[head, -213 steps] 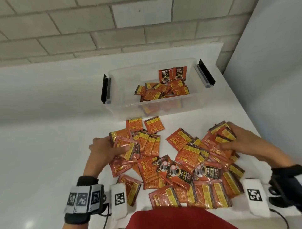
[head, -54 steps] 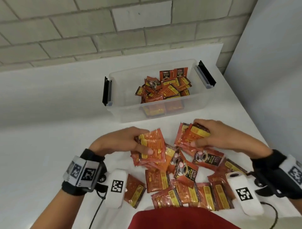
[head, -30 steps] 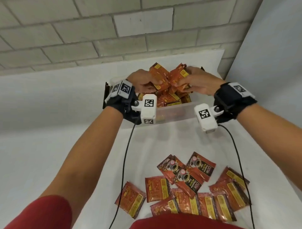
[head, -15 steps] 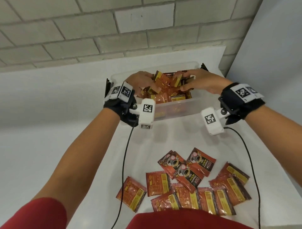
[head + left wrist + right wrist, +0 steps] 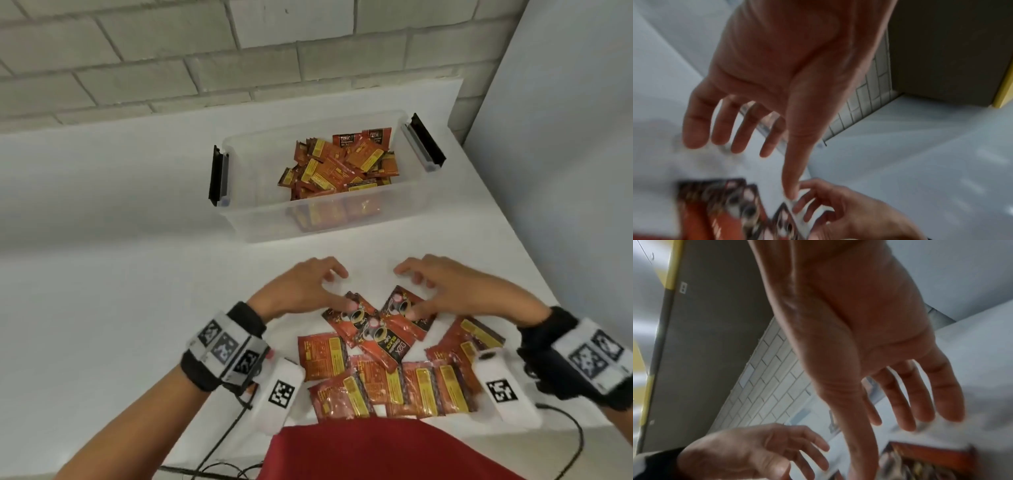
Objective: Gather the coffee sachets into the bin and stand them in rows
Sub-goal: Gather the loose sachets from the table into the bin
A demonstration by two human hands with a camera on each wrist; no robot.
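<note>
Clear plastic bin (image 5: 239,219) now fuller; left hand (image 5: 301,289) and right hand (image 5: 455,291) back over table sachets (image 5: 383,359), fingers spread, empty.

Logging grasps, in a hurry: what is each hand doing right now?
Left hand: open, fingers spread, holding nothing.
Right hand: open, fingers spread, holding nothing.

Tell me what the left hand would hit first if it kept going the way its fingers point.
Most likely the right hand. The left hand points across at it, above the loose sachets, with only a small stretch of bare table between their fingertips. Height is hard to judge, so it might brush the sachets first.
</note>
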